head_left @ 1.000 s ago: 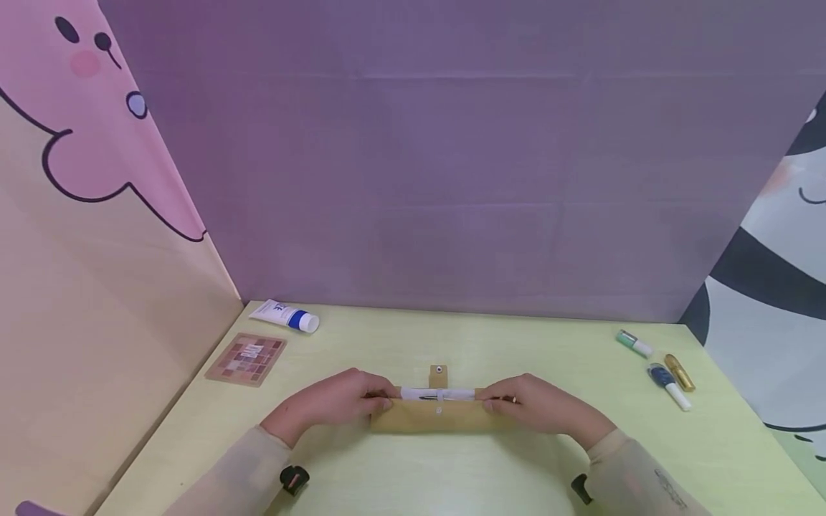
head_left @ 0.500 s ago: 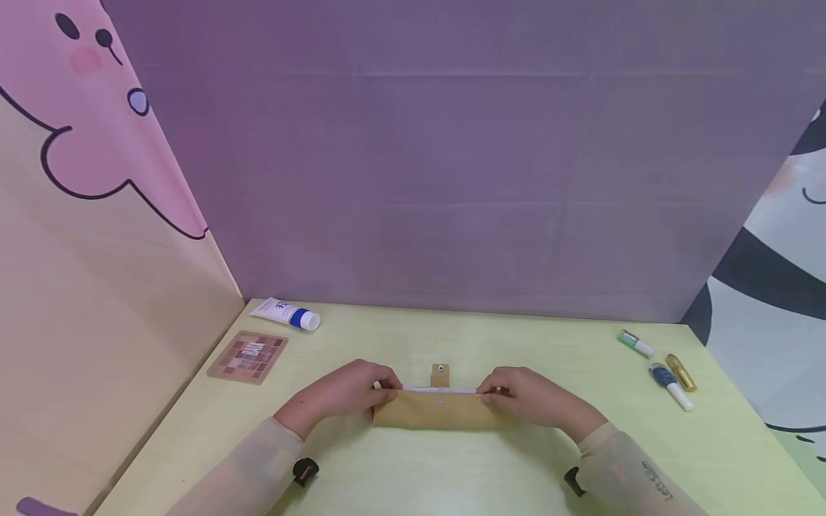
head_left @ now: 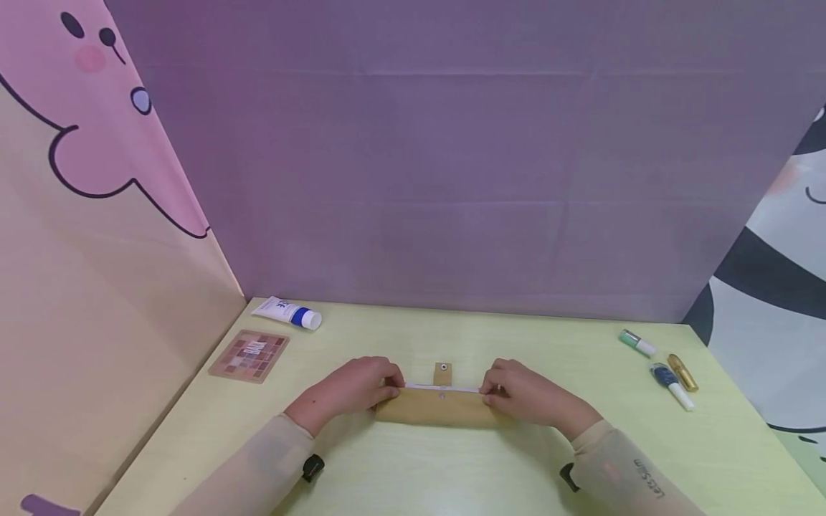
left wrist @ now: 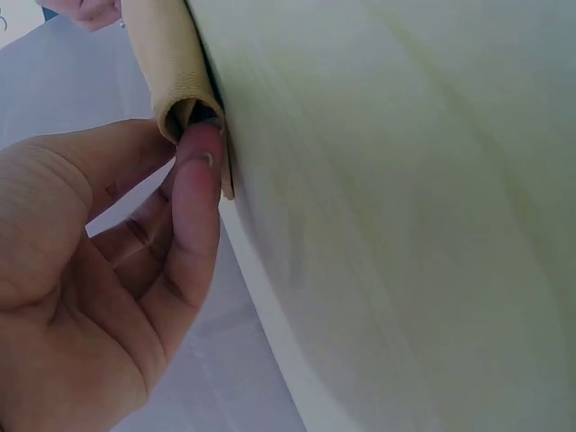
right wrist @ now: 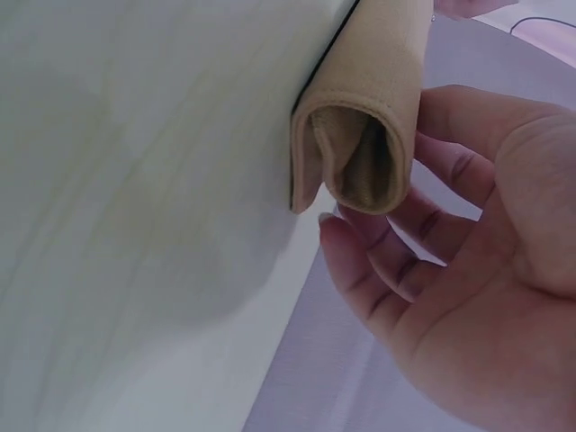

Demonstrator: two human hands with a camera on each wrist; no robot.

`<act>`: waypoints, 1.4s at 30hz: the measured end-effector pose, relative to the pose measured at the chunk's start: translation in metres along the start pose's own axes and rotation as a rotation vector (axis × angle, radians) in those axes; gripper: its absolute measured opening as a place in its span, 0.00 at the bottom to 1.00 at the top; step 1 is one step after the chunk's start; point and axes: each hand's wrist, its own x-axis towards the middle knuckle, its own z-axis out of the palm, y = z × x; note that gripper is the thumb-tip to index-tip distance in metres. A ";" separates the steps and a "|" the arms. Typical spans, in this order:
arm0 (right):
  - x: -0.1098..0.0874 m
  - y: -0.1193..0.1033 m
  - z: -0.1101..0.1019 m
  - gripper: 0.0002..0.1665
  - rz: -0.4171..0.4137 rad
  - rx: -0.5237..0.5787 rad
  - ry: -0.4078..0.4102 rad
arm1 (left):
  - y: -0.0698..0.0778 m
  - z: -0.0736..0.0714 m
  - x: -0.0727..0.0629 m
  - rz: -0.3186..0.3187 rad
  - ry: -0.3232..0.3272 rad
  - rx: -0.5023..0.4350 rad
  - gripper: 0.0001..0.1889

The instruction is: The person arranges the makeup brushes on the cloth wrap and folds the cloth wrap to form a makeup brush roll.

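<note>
A tan fabric roll-up pouch (head_left: 439, 407) lies crosswise on the table, partly rolled, with a white strip along its far edge. Beyond it sticks out a short tan strap (head_left: 443, 373) with a metal snap. My left hand (head_left: 361, 385) pinches the pouch's left end between thumb and fingers. At the right end, my right hand (head_left: 525, 393) grips it the same way. Both wrist views show the hollow rolled ends of the pouch (right wrist: 382, 72); in the left one a finger of my left hand (left wrist: 108, 243) presses at the opening.
On the left of the table (head_left: 426, 473) lie a white tube with a blue band (head_left: 287, 313) and a flat eyeshadow palette (head_left: 250, 356). To the right are a green bottle (head_left: 637, 342), a dark blue nail polish bottle (head_left: 671, 385) and a gold tube (head_left: 682, 373). Walls enclose the back and sides.
Both hands have rolled the near part of the pouch slightly away from me. The white strip shows narrower now, and the pen-like item seen on it earlier is covered.
</note>
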 end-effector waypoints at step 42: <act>0.040 -0.025 0.016 0.38 0.289 0.308 0.046 | 0.026 0.009 0.011 0.002 0.053 0.094 0.12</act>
